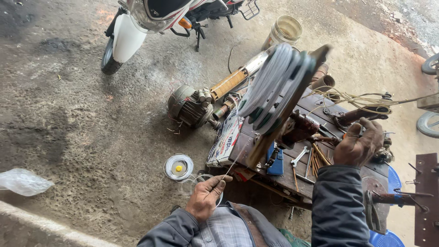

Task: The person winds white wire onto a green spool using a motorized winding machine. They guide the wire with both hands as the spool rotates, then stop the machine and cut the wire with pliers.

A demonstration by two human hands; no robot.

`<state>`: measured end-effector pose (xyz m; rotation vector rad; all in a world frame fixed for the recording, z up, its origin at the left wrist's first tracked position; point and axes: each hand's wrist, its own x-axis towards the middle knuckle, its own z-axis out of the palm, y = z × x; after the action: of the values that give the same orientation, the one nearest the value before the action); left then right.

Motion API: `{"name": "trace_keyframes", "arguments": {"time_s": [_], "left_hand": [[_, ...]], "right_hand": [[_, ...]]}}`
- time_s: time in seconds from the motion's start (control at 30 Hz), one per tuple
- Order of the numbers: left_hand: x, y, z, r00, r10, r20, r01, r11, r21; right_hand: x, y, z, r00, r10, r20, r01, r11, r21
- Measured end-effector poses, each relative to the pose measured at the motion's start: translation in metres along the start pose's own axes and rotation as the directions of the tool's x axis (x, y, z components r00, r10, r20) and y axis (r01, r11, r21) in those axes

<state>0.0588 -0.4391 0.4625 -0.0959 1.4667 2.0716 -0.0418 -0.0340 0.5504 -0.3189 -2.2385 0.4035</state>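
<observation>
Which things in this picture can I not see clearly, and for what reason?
- Head view: the spinning winding form is motion-blurred; its turns of wire cannot be counted.
- The crank under the right hand is hidden by the palm.
- The thin wire at the left hand is too fine to follow all the way to the wire spool.
- The motorbike is cut off by the top edge.
</observation>
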Motion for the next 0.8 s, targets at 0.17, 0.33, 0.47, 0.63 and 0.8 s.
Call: {"name": "trace_keyframes", "arguments": {"time_s": [0.17,0.33,0.47,0.63,0.8], "left_hand": [[0.001,0.003,-0.001,0.999,0.026,-0.024,-0.023,0.996,0.083],[0.004,0.006,-0.001,0.991,0.137,0.011,-0.137,0.988,0.075],[0.005,0.007,0.001,0.997,0.075,0.006,-0.075,0.991,0.113],[0.012,-0.005,-0.007,0.999,0.047,0.001,-0.046,0.974,0.221],[0.025,-0.049,-0.032,1.0,-0.011,-0.02,0.018,0.932,0.362]], "right_hand": [[0.015,0.007,0.008,0.999,0.045,0.028,-0.044,0.998,-0.039],[0.029,0.005,0.013,0.999,0.019,0.043,-0.018,0.999,-0.04],[0.036,-0.006,0.011,0.998,-0.034,0.048,0.034,0.999,-0.001],[0.037,-0.021,0.006,0.997,0.007,0.076,-0.014,0.996,0.093],[0.035,-0.018,0.009,0.999,0.0,0.038,-0.007,0.982,0.189]]}}
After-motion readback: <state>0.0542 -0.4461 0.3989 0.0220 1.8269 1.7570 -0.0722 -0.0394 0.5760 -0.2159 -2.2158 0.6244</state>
